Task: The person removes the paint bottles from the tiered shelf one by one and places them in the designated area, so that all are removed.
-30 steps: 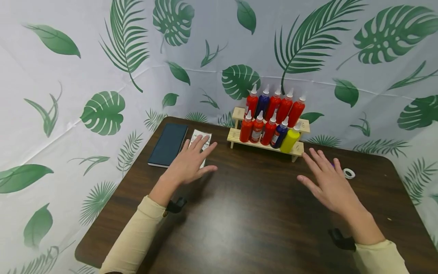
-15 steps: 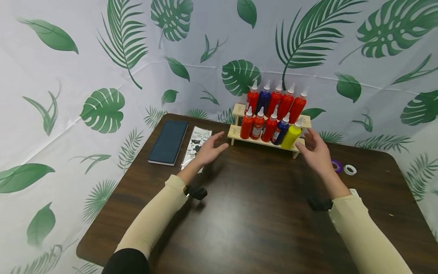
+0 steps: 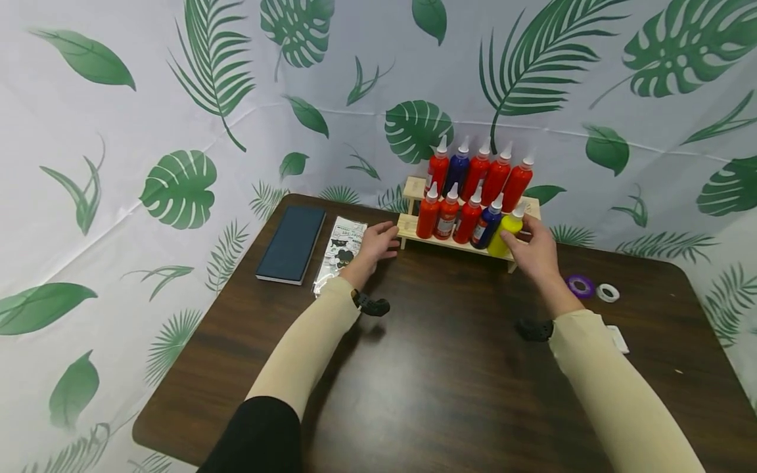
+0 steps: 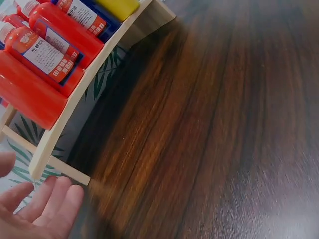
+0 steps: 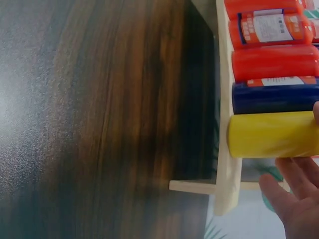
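Note:
A two-tier wooden rack (image 3: 408,226) holds red, dark blue and yellow squeeze bottles with white nozzle tips. At the right end of the lower tier, my right hand (image 3: 535,249) grips the yellow squeeze bottle (image 3: 499,246), thumb across its front and fingers on its right side. The yellow bottle (image 5: 274,134) still stands on the shelf, beside a dark blue bottle (image 5: 274,98). My left hand (image 3: 377,244) is at the rack's left end with loosely bent fingers. In the left wrist view, those fingers (image 4: 55,201) lie by the shelf end; whether they touch it I cannot tell.
A dark blue notebook (image 3: 292,244) and a printed packet (image 3: 340,249) lie at the table's left. Purple tape (image 3: 580,286), a white tape roll (image 3: 607,293) and a small white object (image 3: 618,339) lie right. A leaf-patterned cloth (image 3: 355,52) hangs behind the brown table (image 3: 426,368).
Both hands have moved in from above the table toward the rack. My right hand has closed round the yellow squeeze bottle; the left has come to the rack's left end.

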Demonstrator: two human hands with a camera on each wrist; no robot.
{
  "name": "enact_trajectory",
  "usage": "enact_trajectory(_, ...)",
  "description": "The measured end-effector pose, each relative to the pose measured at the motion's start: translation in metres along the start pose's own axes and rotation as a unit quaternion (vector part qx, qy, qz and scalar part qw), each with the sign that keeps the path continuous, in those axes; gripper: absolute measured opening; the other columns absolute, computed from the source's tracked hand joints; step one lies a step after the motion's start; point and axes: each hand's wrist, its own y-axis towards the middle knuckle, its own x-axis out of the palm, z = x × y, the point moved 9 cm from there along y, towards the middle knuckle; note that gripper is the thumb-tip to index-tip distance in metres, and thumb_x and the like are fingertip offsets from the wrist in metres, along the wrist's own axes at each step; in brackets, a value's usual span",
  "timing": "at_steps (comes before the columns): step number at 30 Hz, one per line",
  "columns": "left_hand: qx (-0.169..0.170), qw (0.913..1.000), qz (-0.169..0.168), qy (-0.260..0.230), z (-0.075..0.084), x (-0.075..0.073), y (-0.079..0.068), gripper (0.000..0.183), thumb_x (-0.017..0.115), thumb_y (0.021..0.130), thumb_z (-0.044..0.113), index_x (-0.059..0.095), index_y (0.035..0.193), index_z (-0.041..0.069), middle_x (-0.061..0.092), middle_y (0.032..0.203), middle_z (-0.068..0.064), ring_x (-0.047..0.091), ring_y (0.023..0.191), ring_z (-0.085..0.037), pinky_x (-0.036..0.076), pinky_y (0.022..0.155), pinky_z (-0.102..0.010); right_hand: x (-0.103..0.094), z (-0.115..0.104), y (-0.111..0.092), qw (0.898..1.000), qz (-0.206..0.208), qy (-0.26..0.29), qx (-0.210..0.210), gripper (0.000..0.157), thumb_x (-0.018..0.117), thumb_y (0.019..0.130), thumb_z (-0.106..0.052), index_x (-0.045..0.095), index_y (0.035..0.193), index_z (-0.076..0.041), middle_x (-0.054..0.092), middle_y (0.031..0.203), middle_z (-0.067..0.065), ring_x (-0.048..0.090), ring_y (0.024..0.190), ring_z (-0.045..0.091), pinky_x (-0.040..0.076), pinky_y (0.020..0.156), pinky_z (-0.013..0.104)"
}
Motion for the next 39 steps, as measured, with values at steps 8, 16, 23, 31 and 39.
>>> enact_trajectory(8, 0.017, 0.9963, 0.082, -0.019, -0.006, 0.0, 0.004, 0.03, 0.063, 0.093, 0.017, 0.064, 0.121, 0.005, 0.069, 0.107, -0.015, 0.069, 0.095, -0.028, 0.058, 0.077, -0.037, 0.002, 0.001, -0.001, 1.0, -0.008, -0.023, -0.007, 0.068, 0.054, 0.096, -0.042, 0.031, 0.147, -0.003, 0.045, 0.139, 0.027, 0.048, 0.123, 0.045, 0.044, 0.098, 0.054)
enact_trajectory(16, 0.007, 0.9914, 0.13, -0.009, -0.009, -0.003, 0.011, 0.023, 0.069, 0.089, 0.015, 0.071, 0.11, 0.007, 0.072, 0.096, -0.012, 0.07, 0.089, -0.029, 0.059, 0.072, -0.037, 0.001, 0.002, 0.0, 0.999, -0.012, -0.036, 0.0, 0.069, 0.052, 0.096, -0.044, 0.03, 0.148, -0.005, 0.044, 0.139, 0.027, 0.048, 0.123, 0.045, 0.043, 0.098, 0.055)
enact_trajectory(23, -0.013, 0.9891, 0.147, -0.01, -0.012, -0.009, 0.015, 0.02, 0.071, 0.085, 0.009, 0.073, 0.105, 0.008, 0.073, 0.089, -0.012, 0.072, 0.083, -0.026, 0.059, 0.063, -0.032, 0.005, 0.001, 0.002, 0.999, -0.013, -0.039, -0.001, 0.066, 0.052, 0.096, -0.044, 0.032, 0.147, -0.006, 0.045, 0.139, 0.025, 0.048, 0.122, 0.045, 0.044, 0.098, 0.055)
enact_trajectory(31, -0.027, 0.9905, 0.132, -0.027, -0.014, -0.008, 0.018, 0.021, 0.072, 0.085, 0.008, 0.073, 0.106, 0.008, 0.073, 0.093, -0.013, 0.072, 0.085, -0.026, 0.059, 0.061, -0.031, -0.002, 0.001, -0.009, 0.999, -0.005, -0.042, -0.017, 0.062, 0.051, 0.097, -0.044, 0.037, 0.145, -0.008, 0.048, 0.137, 0.023, 0.049, 0.121, 0.044, 0.045, 0.096, 0.055)
enact_trajectory(39, -0.039, 0.9905, 0.129, -0.029, -0.015, -0.009, 0.018, 0.021, 0.072, 0.085, 0.008, 0.073, 0.105, 0.009, 0.073, 0.092, -0.013, 0.071, 0.086, -0.027, 0.059, 0.06, -0.031, -0.024, 0.011, -0.034, 0.998, 0.023, -0.054, -0.02, 0.065, 0.054, 0.093, -0.05, 0.045, 0.139, -0.005, 0.056, 0.127, 0.023, 0.056, 0.111, 0.04, 0.048, 0.092, 0.055)
